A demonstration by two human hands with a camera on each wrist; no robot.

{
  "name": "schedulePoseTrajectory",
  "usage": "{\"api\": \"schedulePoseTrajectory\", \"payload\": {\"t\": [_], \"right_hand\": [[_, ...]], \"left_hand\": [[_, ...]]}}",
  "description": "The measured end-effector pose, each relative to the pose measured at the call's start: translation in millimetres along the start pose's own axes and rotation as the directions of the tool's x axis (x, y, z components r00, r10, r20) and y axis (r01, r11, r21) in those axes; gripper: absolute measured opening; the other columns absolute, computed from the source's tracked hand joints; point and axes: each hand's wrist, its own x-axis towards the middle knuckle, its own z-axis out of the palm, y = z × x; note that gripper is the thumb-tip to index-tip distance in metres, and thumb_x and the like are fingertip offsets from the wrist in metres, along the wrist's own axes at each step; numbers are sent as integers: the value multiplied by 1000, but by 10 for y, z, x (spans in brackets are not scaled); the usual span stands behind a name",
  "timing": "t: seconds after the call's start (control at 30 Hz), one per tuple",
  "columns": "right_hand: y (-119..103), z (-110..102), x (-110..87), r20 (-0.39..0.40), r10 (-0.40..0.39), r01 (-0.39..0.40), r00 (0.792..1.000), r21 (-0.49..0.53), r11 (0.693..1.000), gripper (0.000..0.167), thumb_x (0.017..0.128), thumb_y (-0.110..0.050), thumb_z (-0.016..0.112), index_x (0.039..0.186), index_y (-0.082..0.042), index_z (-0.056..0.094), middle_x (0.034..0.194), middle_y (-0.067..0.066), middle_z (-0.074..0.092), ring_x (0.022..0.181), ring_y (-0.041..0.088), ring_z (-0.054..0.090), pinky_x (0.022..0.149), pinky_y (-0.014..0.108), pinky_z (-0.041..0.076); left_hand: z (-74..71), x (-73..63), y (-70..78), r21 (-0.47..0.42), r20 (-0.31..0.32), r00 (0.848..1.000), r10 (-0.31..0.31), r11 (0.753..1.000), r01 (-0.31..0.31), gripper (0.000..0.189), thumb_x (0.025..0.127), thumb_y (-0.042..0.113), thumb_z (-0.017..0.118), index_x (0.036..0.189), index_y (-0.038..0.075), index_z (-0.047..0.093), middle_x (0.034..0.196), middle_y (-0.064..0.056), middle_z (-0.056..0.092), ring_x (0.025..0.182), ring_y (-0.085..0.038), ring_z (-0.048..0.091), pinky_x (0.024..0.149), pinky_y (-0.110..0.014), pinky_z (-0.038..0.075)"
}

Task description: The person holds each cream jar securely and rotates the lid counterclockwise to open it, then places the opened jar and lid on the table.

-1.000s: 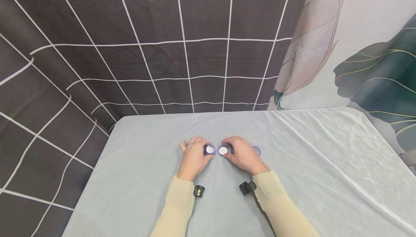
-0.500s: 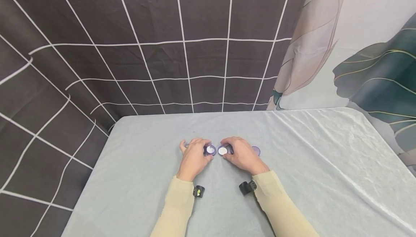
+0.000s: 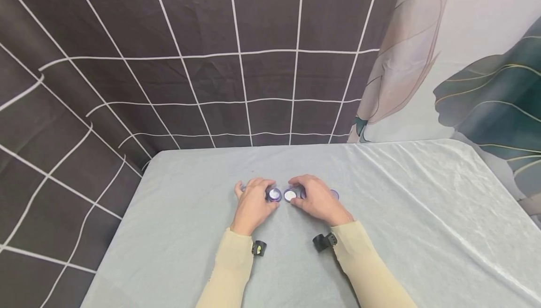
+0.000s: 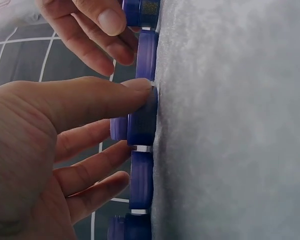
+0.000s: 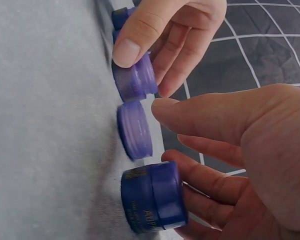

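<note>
Backdrop: dark grey cloth w/ white grid (image 3: 211, 78); to R, white leaf-print curtain (image 3: 490, 82). Worktop: pale grey velvety cloth (image 3: 181, 247).

Head view: L hand (image 3: 251, 205) pinches small round violet-blue plastic jar (image 3: 274, 194) betw. thumb & fingers. Just R of jar, apart from it: shallow round violet plastic lid w/ white centre (image 3: 290, 196). Lid sits betw. the hands, nearer R hand (image 3: 318, 199); R thumb & forefinger spread about it. Both pieces round, no long axis; row runs L–R. Translucent violet disc (image 3: 336, 194) part hidden beyond R hand.

L wrist view (sideways): L thumb on jar's side. Blue-violet disc (image 4: 141, 180) & another jar (image 4: 132, 227) continue row on person's L.

R wrist view: lid betw. L-held jar and dark-blue jar w/ gold lettering (image 5: 155, 197), latter by R fingers. R fingers loosely bent, lid not gripped; thumb contact: can't tell.
</note>
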Motion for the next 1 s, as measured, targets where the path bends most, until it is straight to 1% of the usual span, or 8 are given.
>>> {"api": "schedulePoseTrajectory", "payload": {"t": [0.13, 0.27, 0.4, 0.57, 0.67, 0.87, 1.0], "right_hand": [[-4, -56, -13, -2, 23, -23, 1000, 6, 1000, 44, 81, -14, 81, 122, -3, 68, 120, 13, 69, 115, 30, 62, 101, 47, 47], [4, -121, -31, -26, 45, -44, 999, 14, 999, 41, 83, -13, 77, 122, -3, 68, 120, 14, 68, 113, 31, 62, 100, 48, 47], [21, -182, -44, -51, 54, -54, 997, 8, 999, 38, 87, -14, 73, 122, -2, 68, 120, 16, 68, 117, 33, 61, 102, 49, 45], [42, -251, -66, -76, 95, -96, 993, -1, 995, 34, 92, -15, 67, 123, 0, 67, 122, 19, 67, 120, 37, 59, 104, 51, 44], [59, -295, -89, -89, 113, -113, 990, 6, 994, 34, 93, -15, 66, 124, 0, 66, 123, 19, 67, 121, 37, 59, 104, 51, 44], [103, -389, -157, -112, 114, -113, 987, 8, 994, 35, 91, -15, 67, 123, 1, 67, 122, 20, 68, 119, 37, 60, 103, 51, 44], [125, -442, -195, -121, 104, -104, 987, 6, 995, 36, 91, -15, 68, 123, 0, 67, 120, 20, 68, 117, 37, 61, 101, 51, 46]], "left_hand": [[-12, 4, 16, -11, -6, 1000, 4, 1000, -4, 56, 69, 19, 91, 121, 11, 71, 119, -4, 70, 120, -25, 58, 110, -68, 16], [-37, 6, 42, -24, -9, 1000, 4, 1000, -4, 57, 70, 21, 91, 122, 12, 71, 122, -3, 69, 123, -25, 56, 110, -68, 16], [-74, 5, 73, -39, 0, 1000, -6, 999, 6, 56, 72, 22, 90, 123, 12, 70, 126, -2, 68, 127, -25, 53, 111, -65, 15], [-116, 1, 115, -42, 3, 1000, -4, 999, 4, 53, 73, 22, 89, 121, 9, 71, 126, -3, 67, 127, -24, 54, 111, -64, 16], [-133, 12, 160, -35, 12, 1000, 16, 999, -16, 51, 74, 24, 89, 119, 8, 71, 126, -4, 67, 127, -24, 53, 111, -63, 18], [-138, 74, 281, -14, 37, 995, 89, 996, -89, 49, 76, 26, 86, 118, 6, 72, 125, -6, 69, 130, -25, 52, 111, -61, 23], [-94, 124, 373, 16, 73, 991, 109, 994, -111, 49, 76, 27, 86, 118, 7, 72, 124, -4, 69, 132, -24, 51, 111, -59, 23]]}}
